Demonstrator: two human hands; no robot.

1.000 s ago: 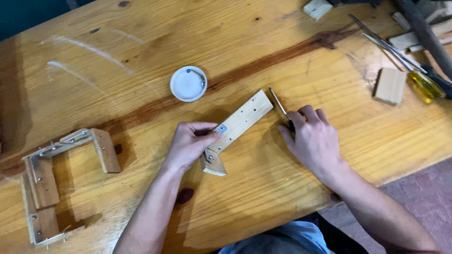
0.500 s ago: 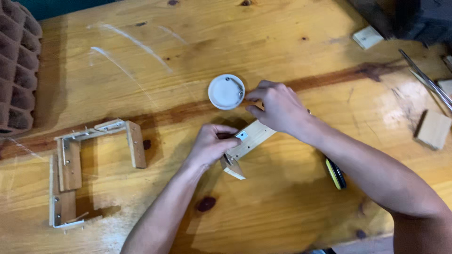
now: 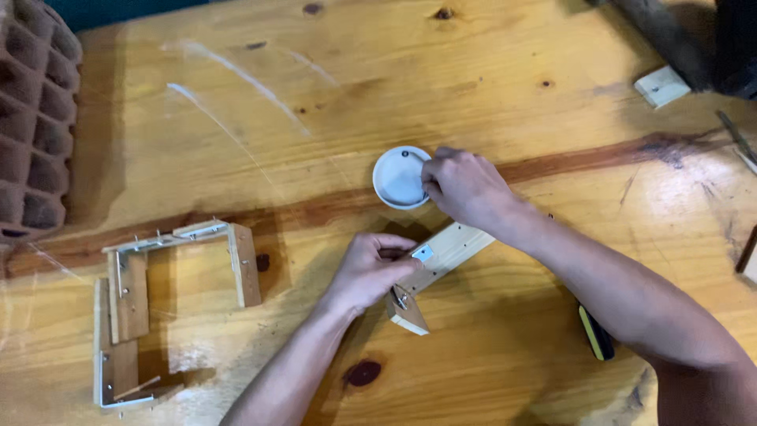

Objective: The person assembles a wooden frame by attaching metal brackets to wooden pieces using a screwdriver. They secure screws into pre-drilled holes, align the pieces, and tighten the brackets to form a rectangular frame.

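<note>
My left hand (image 3: 371, 268) presses down on a short wooden bar (image 3: 441, 251) with a small metal bracket on it, near its lower end where a second small block (image 3: 410, 314) joins it. My right hand (image 3: 465, 185) reaches over the bar to a white round lid (image 3: 398, 177), fingertips pinched at the lid's right rim. Whether anything small sits between those fingers is hidden.
A partly built wooden frame with metal corner brackets (image 3: 165, 308) lies at the left. A brown moulded tray (image 3: 35, 118) is at the far left edge. A yellow-and-black tool handle (image 3: 597, 335) lies under my right forearm. A small pale wood block (image 3: 662, 85) sits at the upper right.
My right hand left the bar's far end and moved up to the white lid. The view shifted, so everything drifted right. My left hand stayed on the bar.
</note>
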